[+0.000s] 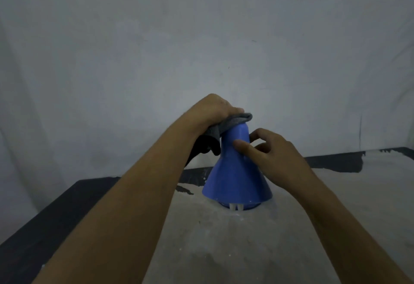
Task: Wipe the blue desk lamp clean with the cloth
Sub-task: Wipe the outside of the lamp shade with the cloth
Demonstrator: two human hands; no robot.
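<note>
Gripped in the left hand point(216, 109), the grey cloth point(226, 124) is pressed onto the upright lamp's point(237, 171) narrow top; just below, the neck is pinched by the right hand point(275, 151), wide end down on the table point(224, 239).

lamp point(237, 171) solid blue | cloth point(215, 131) dark grey | table point(33, 234) black, white-dusted | wall point(201, 37) pale grey

Left of lamp point(235, 171): I see bare table point(67, 227).
Behind: wall point(201, 37) close.
Lamp top: my left hand point(215, 110) and cloth point(226, 124) cover it.
Right flank: right hand point(273, 151) blocks.
</note>
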